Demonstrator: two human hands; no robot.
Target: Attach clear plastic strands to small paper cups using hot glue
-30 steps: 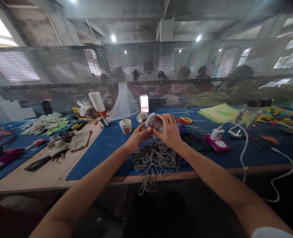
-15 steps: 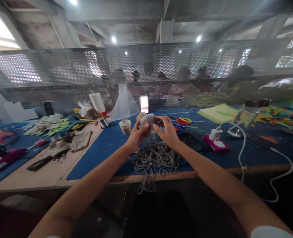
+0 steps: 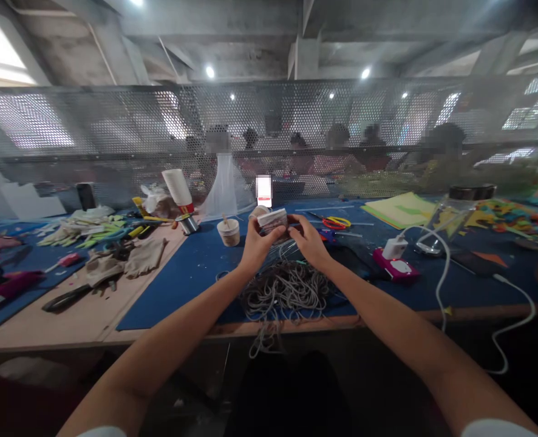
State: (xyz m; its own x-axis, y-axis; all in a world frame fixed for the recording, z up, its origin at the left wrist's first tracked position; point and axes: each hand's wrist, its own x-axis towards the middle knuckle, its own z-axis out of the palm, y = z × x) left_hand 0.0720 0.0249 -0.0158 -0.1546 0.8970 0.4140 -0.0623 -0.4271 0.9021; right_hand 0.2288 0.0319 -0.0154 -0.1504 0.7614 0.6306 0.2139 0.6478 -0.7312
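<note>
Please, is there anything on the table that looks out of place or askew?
The grey cord lies in a loose tangle, with loops hanging over the table edge. The stack of white cups also appears tilted, though the wide lens may exaggerate this.

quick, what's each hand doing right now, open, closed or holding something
Left hand: closed on the grey-and-white cup.
Right hand: partly curled at the cup's right side; whether it grips cannot be told.
</note>
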